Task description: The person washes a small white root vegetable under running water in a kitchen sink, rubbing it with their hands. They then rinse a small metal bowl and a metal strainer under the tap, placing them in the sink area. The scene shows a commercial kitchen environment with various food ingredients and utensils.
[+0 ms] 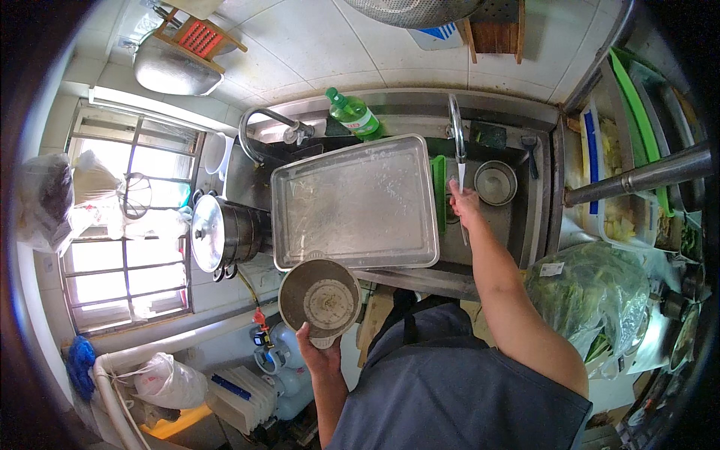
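Observation:
My left hand grips the lower handle of a round two-handled pot, its stained inside facing up, in front of the sink counter. My right hand is in the sink beside the water stream under the right faucet; a thin, long thing shows below the fingers, and what it is I cannot tell. A large rectangular metal tray lies across the sinks, left of the hand. A green plastic rack or basket stands between tray and hand. Right of the hand sits a small round metal bowl.
Behind the tray stands a green bottle. A second faucet and a lidded steel pot are at the left. A dark scouring pad lies behind the bowl. Bagged greens sit at the right, blue gas cylinders below.

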`<state>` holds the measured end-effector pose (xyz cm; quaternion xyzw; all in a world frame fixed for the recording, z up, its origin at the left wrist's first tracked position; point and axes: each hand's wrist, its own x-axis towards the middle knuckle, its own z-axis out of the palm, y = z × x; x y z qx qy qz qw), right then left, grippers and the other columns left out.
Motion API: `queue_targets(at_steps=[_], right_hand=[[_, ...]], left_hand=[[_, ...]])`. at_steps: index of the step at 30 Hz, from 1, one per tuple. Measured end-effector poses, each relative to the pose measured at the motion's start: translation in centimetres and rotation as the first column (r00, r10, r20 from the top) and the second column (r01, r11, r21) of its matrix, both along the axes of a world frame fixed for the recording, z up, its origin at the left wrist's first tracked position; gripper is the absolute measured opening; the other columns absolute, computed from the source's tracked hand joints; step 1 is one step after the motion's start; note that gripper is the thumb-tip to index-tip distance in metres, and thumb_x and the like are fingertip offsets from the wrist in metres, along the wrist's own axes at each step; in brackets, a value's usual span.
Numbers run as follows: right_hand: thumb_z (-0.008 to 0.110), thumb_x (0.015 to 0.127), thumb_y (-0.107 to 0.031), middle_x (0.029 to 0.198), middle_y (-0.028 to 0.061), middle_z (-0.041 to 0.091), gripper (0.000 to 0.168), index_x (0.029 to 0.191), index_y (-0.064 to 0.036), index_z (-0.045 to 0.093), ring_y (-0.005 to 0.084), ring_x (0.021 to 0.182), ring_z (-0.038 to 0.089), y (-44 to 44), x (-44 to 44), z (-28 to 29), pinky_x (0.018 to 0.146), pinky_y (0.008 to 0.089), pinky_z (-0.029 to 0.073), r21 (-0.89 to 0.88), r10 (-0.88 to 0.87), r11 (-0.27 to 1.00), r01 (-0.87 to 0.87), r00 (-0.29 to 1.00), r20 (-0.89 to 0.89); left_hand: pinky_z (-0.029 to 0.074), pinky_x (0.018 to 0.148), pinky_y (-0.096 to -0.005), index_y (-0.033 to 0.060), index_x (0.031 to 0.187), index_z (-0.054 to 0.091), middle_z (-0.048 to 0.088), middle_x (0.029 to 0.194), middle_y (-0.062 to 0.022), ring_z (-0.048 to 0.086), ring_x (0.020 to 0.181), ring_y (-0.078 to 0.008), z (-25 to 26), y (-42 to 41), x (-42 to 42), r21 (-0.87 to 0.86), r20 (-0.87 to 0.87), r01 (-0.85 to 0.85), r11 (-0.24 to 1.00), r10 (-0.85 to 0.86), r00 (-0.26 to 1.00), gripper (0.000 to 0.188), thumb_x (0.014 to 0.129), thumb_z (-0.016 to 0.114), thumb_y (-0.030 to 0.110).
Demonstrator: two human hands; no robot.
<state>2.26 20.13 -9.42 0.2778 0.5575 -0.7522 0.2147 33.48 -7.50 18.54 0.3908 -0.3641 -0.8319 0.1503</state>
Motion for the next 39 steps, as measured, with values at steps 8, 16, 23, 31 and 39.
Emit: queue_targets(at_steps=[8,16,23,31,39], right_hand=[[0.059,0.099,-0.028,0.070,0.0012,0.062,0.023,0.101,-0.007,0.066,0.0046,0.047,0.044,0.1,-0.5,-2.0,0.038,0.0207,0.030,-0.196,-0.041,0.980,0.018,0.993,-0.112],[0.062,0.094,-0.046,0.055,0.0011,0.052,0.043,0.075,-0.007,0.062,0.0084,0.037,0.039,-0.3,0.3,2.3,0.034,0.0239,0.025,-0.181,-0.069,0.982,0.054,0.994,-0.081],[0.055,0.097,-0.049,0.062,-0.0027,0.052,0.045,0.081,-0.008,0.066,0.0084,0.048,0.043,-0.6,0.0,0.8,0.044,0.0243,0.032,0.200,0.049,0.979,-0.047,0.999,-0.005],[0.064,0.095,-0.030,0.073,-0.0006,0.058,0.030,0.117,-0.009,0.065,0.0078,0.051,0.048,-0.7,0.9,4.3,0.044,0.0237,0.039,-0.044,-0.148,0.988,0.146,0.988,-0.045],[0.058,0.094,-0.054,0.054,-0.0024,0.045,0.048,0.075,-0.010,0.054,0.0076,0.040,0.041,-2.4,0.6,6.7,0.036,0.0234,0.028,0.282,-0.148,0.947,0.155,0.988,-0.046]], left_hand=[[0.046,0.101,-0.0504,0.0065,0.141,0.040,0.051,0.138,-0.0135,0.053,0.124,-0.0322,-0.4,-0.2,-0.6,0.047,-0.026,0.018,0.999,-0.016,1.000,0.058,0.090,0.053,0.032],[0.044,0.102,-0.0532,0.0096,0.142,0.039,0.049,0.140,-0.0119,0.049,0.128,-0.0321,-1.3,-0.9,-1.3,0.054,0.009,-0.009,0.998,0.009,1.000,0.060,0.089,0.054,0.033],[0.045,0.101,-0.0516,0.0091,0.142,0.040,0.050,0.139,-0.0116,0.051,0.125,-0.0313,-2.5,-2.8,-4.7,0.113,0.024,0.062,0.992,-0.065,0.998,0.059,0.089,0.054,0.032],[0.043,0.104,-0.0473,0.0039,0.140,0.041,0.051,0.137,-0.0138,0.052,0.124,-0.0304,-6.4,-5.0,-10.7,0.229,-0.039,0.125,0.965,-0.119,0.992,0.057,0.090,0.054,0.027],[0.046,0.099,-0.0507,0.0084,0.140,0.041,0.053,0.134,-0.0131,0.054,0.121,-0.0312,-9.9,-6.7,-14.2,0.315,-0.040,0.190,0.930,-0.187,0.982,0.059,0.087,0.057,0.030]])
